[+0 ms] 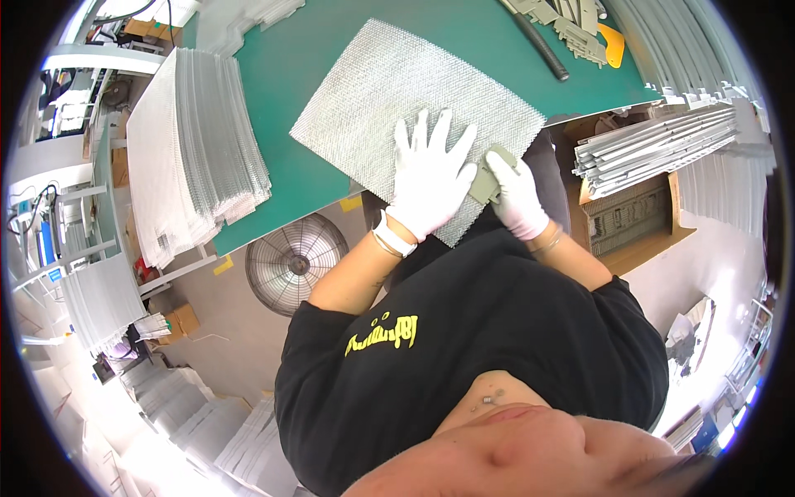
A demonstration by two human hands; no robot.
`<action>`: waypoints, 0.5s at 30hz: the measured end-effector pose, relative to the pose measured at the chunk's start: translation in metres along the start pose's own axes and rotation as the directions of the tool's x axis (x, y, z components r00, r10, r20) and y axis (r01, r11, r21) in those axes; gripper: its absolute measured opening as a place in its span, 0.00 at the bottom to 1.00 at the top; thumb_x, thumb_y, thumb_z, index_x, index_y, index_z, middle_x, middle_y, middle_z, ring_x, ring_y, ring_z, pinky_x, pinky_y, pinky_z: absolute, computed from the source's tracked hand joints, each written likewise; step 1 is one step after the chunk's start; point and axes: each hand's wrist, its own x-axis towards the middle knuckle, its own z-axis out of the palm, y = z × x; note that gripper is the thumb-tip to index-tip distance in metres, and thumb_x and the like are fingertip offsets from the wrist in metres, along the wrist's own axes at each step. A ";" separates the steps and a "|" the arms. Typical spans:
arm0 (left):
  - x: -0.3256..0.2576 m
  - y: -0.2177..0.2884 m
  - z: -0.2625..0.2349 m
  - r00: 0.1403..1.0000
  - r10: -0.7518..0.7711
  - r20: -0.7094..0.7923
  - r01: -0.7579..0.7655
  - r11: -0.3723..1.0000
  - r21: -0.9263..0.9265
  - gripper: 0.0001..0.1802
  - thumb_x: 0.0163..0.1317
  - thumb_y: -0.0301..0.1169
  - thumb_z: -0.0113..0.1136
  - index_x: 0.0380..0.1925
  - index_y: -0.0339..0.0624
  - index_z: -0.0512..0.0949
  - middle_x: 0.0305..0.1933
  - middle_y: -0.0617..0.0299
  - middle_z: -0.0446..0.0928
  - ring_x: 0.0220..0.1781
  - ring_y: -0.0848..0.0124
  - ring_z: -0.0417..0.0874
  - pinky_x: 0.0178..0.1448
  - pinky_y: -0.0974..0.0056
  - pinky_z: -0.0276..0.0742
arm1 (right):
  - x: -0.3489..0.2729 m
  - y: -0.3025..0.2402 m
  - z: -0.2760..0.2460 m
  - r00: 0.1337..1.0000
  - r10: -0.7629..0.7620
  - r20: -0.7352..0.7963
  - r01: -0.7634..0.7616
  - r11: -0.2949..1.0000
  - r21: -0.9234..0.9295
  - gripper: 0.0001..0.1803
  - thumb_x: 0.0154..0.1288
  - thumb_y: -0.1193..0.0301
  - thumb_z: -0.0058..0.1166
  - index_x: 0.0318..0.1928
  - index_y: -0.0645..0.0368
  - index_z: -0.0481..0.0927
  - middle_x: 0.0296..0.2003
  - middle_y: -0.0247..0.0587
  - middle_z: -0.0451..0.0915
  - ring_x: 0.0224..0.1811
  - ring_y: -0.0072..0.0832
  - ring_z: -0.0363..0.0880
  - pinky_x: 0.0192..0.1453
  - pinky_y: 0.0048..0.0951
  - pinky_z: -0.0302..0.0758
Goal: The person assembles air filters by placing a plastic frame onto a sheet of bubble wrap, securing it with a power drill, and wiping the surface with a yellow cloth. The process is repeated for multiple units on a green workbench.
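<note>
A silvery sheet of fine metal mesh (pixel 386 93) lies askew on the green tabletop, its near corner hanging past the front edge. My left hand (pixel 432 172), in a white glove, rests flat on the mesh with its fingers spread. At the sheet's right edge, my gloved right hand (pixel 518 197) grips a small grey-green notched plate (pixel 484 187). The thumb lies on top of the plate; the fingers underneath are hidden. The plate overlaps the mesh edge, but I cannot tell whether it is attached.
A tall stack of mesh sheets (pixel 203 137) stands on the left of the green table (pixel 286 186). A black-handled tool (pixel 542 48), more grey-green plates (pixel 580 37) and a yellow piece (pixel 613 45) lie at the far right. Metal strips (pixel 654 149) are piled above an open carton (pixel 633 224). A floor fan (pixel 298 263) stands below.
</note>
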 end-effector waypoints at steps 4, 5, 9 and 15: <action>0.002 0.002 0.000 0.999 -0.002 0.037 0.002 1.000 0.000 0.32 0.66 0.44 0.55 0.70 0.52 0.69 0.74 0.45 0.62 0.76 0.40 0.58 0.78 0.31 0.41 | 0.003 0.014 0.008 0.983 -0.175 -0.061 0.169 0.981 -0.091 0.08 0.74 0.68 0.55 0.42 0.59 0.81 0.36 0.28 0.80 0.37 0.16 0.75 0.42 0.23 0.75; 0.004 0.000 0.000 0.999 0.004 0.052 -0.004 1.000 0.011 0.31 0.66 0.43 0.56 0.69 0.51 0.70 0.74 0.45 0.62 0.77 0.41 0.57 0.78 0.31 0.41 | 0.006 0.018 0.018 0.974 -0.173 -0.146 0.170 0.985 -0.030 0.08 0.74 0.68 0.54 0.40 0.59 0.81 0.34 0.27 0.79 0.36 0.15 0.74 0.42 0.23 0.74; 0.009 -0.014 -0.001 0.994 0.074 0.084 -0.076 0.997 0.014 0.30 0.66 0.43 0.55 0.69 0.51 0.70 0.74 0.47 0.62 0.77 0.43 0.56 0.78 0.31 0.41 | 0.009 0.010 0.019 0.994 -0.109 -0.010 0.107 0.988 -0.110 0.11 0.74 0.63 0.56 0.41 0.58 0.82 0.34 0.28 0.80 0.36 0.16 0.76 0.41 0.22 0.76; 0.043 -0.050 -0.012 0.939 0.314 0.138 -0.327 0.940 0.092 0.32 0.67 0.45 0.52 0.69 0.44 0.68 0.73 0.46 0.65 0.75 0.42 0.60 0.78 0.31 0.42 | 0.029 -0.056 -0.039 0.677 0.382 0.629 0.280 0.657 -0.700 0.28 0.69 0.53 0.59 0.55 0.65 0.80 0.46 0.45 0.86 0.51 0.32 0.84 0.56 0.32 0.80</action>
